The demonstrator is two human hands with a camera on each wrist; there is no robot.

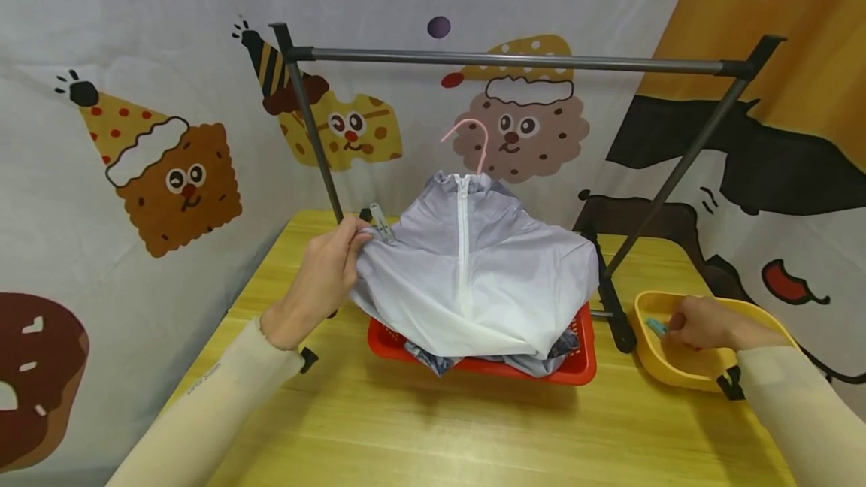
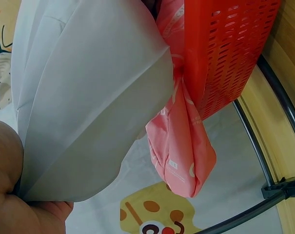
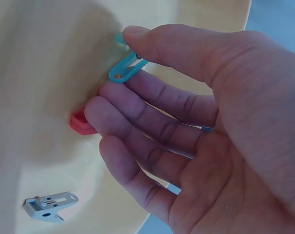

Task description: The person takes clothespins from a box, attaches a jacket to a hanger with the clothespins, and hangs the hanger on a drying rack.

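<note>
My left hand pinches the shoulder edge of a pale grey-to-white zip jacket, at the left of the head view. A pink hanger sticks out of its collar, and a grey clothespin is clipped on near my left fingers. Inside a yellow basin at the right, my right hand pinches a teal clothespin between thumb and index finger. Beside those fingers, in the right wrist view, lies a red clothespin, partly hidden. A grey clothespin rests lower in the basin.
Under the jacket stands a red basket holding patterned cloth. Pink fabric hangs beside the basket in the left wrist view. A dark metal rack spans the wooden table behind the jacket.
</note>
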